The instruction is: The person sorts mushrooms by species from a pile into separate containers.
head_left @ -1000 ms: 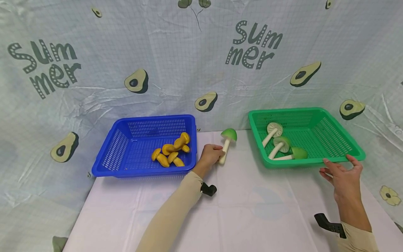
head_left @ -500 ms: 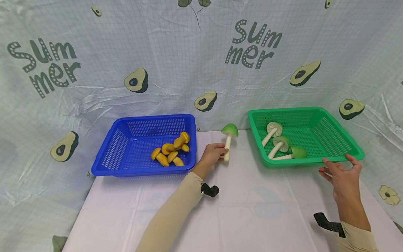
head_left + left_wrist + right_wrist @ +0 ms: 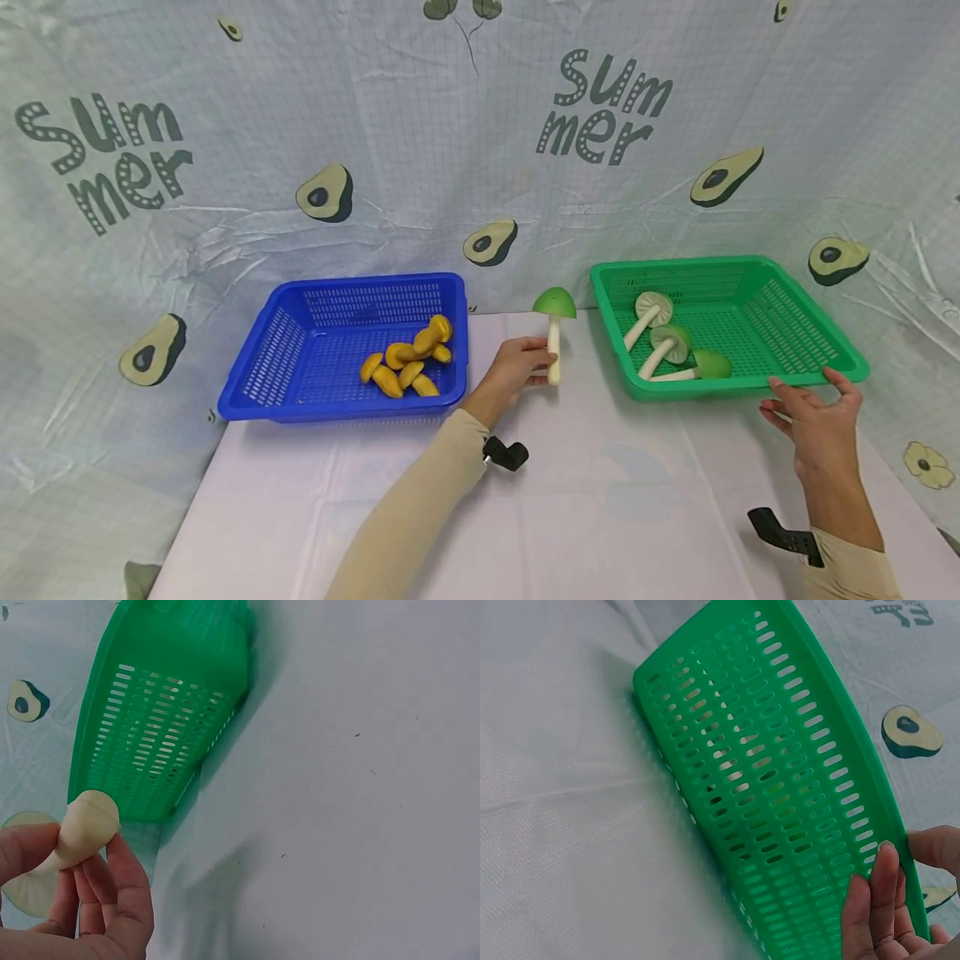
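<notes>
My left hand [image 3: 517,367] pinches the white stem of a green-capped toy mushroom [image 3: 555,302] between the two baskets. It stands nearly upright, cap on top. The left wrist view shows the stem's rounded end [image 3: 94,821] between thumb and fingers, with the cap partly behind it. At the right, my right hand [image 3: 825,429] grips the front rim of the green basket [image 3: 750,385], thumb over the edge and fingers against the perforated outer wall [image 3: 765,787]. Inside that basket, toward its left, lie three more green-and-white mushrooms [image 3: 712,364].
A blue basket [image 3: 337,412] stands on the left of the white-covered table [image 3: 570,500], with several yellow mushrooms [image 3: 386,379] in its right part. Behind both baskets hangs a cloth [image 3: 405,150] printed with avocados.
My left hand has moved slightly right with the green-capped mushroom, which has risen and turned from tilted to nearly upright. My right hand and both baskets have stayed in place.
</notes>
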The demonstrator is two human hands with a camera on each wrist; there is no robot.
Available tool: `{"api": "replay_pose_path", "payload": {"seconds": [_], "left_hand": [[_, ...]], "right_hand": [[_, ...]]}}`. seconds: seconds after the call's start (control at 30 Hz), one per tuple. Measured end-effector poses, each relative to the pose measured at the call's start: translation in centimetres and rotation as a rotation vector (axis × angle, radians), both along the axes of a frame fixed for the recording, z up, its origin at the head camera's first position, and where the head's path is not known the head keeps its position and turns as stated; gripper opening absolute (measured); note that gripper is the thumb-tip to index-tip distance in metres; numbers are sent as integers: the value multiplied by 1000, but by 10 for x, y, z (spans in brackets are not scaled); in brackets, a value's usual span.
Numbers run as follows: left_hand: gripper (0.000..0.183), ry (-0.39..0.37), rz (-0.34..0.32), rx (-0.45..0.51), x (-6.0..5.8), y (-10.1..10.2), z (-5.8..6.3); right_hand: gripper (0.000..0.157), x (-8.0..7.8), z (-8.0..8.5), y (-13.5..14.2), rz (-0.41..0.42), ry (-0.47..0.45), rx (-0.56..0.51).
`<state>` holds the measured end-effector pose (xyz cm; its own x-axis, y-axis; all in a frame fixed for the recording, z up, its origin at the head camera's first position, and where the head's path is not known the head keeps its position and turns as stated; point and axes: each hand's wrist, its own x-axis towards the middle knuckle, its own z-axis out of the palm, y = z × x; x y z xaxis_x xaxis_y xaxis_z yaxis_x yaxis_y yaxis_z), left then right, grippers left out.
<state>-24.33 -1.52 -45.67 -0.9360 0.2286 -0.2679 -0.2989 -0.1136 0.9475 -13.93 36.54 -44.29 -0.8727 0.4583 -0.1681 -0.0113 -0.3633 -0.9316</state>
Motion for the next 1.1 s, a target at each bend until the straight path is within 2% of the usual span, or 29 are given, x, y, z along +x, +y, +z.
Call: {"api": "replay_pose_path", "payload": {"seconds": [0.5, 1.1], "left_hand": [[32, 13, 65, 81, -3, 16, 10], [32, 27, 32, 69, -8, 38, 24]], "right_hand": [[86, 0, -1, -1, -10, -32, 32], [84, 0, 0, -1, -6, -3, 2]]}}
